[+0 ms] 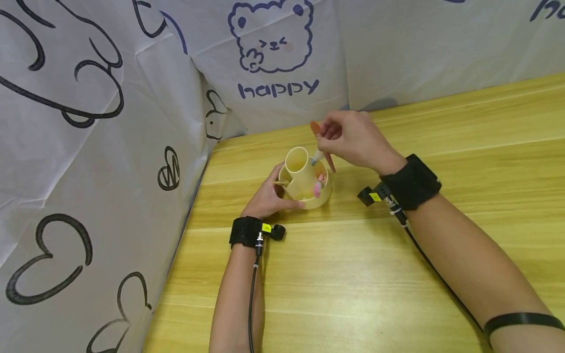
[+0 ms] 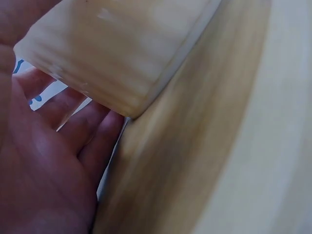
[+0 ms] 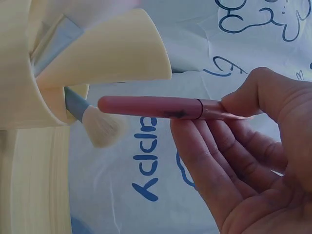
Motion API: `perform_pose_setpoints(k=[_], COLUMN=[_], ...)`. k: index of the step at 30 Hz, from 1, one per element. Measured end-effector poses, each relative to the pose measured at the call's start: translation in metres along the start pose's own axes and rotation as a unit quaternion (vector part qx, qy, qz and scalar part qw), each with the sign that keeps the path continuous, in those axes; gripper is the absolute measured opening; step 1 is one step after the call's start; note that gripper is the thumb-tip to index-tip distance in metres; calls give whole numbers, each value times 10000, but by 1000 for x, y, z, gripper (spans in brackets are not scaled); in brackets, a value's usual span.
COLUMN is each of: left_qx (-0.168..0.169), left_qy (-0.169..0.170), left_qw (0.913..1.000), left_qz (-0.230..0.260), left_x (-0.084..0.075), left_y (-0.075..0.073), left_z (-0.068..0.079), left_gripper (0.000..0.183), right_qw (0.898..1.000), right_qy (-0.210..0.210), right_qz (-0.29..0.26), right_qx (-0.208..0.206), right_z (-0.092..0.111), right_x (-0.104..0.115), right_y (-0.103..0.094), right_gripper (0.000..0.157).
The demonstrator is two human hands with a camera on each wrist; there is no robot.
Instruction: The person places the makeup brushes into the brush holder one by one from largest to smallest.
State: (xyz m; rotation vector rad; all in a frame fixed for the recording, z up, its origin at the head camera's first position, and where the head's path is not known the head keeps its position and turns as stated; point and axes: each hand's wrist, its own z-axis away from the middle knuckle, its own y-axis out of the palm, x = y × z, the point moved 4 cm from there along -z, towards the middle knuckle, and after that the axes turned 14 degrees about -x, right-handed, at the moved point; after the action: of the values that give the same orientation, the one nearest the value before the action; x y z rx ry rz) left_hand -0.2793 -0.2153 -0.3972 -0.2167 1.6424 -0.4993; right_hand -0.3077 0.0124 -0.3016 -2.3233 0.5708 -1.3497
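Observation:
A cream brush holder (image 1: 324, 195) with a taller round tube in it stands on the table. My left hand (image 1: 266, 198) grips its left side, thumb at the front and fingers behind; the left wrist view shows the palm (image 2: 48, 161) close to its wall. Beside the far right rim, my right hand (image 1: 353, 139) pinches a makeup brush (image 3: 151, 107) with a pink handle, handle end pointing down. Its orange-brown head (image 1: 315, 128) sticks up above the fingers. A brush with pale bristles (image 3: 105, 127) and a blue-grey ferrule leans out of the holder.
Something pink and fluffy (image 1: 317, 189) and a thin gold piece (image 1: 280, 183) show in the holder. White cloth (image 1: 282, 115) with printed drawings hangs behind and to the left of the wooden table (image 1: 335, 289). Cables run from both wrist cameras along the forearms.

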Motion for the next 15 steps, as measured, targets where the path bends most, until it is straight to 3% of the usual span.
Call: perform_pose_setpoints(k=[15], left_qx=[-27], left_qy=[-146], left_qw=[9998], left_qz=[-125], left_x=[-3], left_y=[-1], left_z=[2], left_gripper=[96], right_qw=[9977], right_qy=[-500], right_qz=[-432], right_qx=[-147], right_z=[5], right_x=[11], right_y=[7], right_gripper=[14])
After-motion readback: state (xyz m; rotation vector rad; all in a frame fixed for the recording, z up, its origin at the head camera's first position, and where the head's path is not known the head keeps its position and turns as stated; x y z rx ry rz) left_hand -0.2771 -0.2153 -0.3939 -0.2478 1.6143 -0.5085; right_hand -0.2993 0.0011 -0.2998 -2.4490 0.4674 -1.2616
